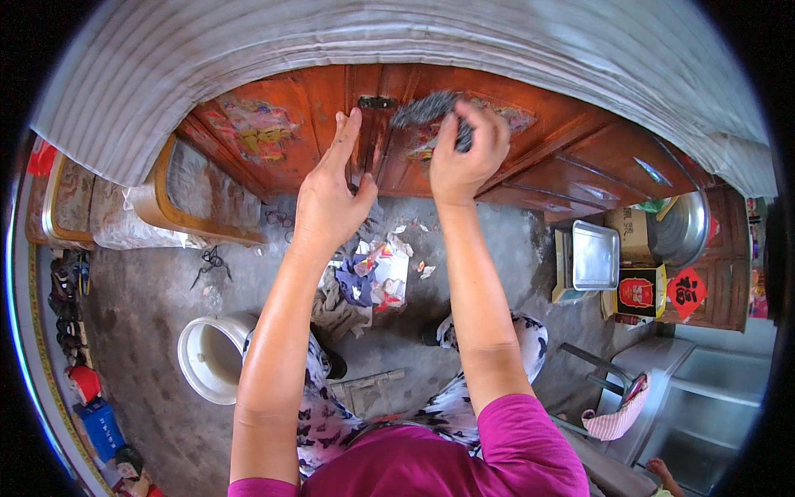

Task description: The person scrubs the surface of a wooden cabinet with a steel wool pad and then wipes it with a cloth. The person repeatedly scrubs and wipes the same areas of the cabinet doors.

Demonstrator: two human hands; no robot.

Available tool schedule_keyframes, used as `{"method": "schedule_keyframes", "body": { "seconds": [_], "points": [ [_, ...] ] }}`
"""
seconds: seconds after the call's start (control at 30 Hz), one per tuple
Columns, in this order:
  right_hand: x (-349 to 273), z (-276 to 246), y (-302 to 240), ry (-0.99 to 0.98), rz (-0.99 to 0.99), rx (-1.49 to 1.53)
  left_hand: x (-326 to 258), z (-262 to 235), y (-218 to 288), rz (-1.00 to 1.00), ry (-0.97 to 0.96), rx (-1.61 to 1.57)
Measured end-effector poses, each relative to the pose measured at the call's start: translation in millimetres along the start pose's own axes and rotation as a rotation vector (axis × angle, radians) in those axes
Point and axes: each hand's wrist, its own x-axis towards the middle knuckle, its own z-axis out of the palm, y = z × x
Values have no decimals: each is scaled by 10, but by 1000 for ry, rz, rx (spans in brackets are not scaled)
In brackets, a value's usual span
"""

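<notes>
Above me is a reddish-brown wooden cabinet [327, 95] with torn, colourful paper remnants stuck on its door panels. My right hand [472, 157], slightly blurred, is closed round a grey, fuzzy steel wool scourer [426, 108]. The scourer lies against the right door panel, over a patch of paper remnants [513, 116]. With fingers stretched out, my left hand [331, 199] is at the left door, its fingertips beside the dark metal latch [377, 103]. Nothing shows in the left hand.
Paper scraps and cloths [373, 277] lie on the concrete floor between my feet. A white bucket [211, 356] stands at left, near a wooden-armed seat [166, 195]. At right are a metal tray [595, 255], boxes [642, 291] and a chair. A pale curtain [397, 33] hangs over the cabinet.
</notes>
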Motion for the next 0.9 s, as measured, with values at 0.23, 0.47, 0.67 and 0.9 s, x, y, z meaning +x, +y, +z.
{"method": "schedule_keyframes", "body": {
  "seconds": [0.23,0.47,0.67,0.9],
  "points": [
    [-1154,-46,321,-478,215,-207,43,29,37,-81,-44,-75],
    [-31,-60,-133,-52,-12,-30,1,-20,-30,-44,-20,-59],
    [-1131,-116,351,-632,46,-201,2,-43,33,-78,-59,-81],
    [-1173,-103,-194,-388,890,651,-189,-60,51,-206,-209,115]
  ]
}}
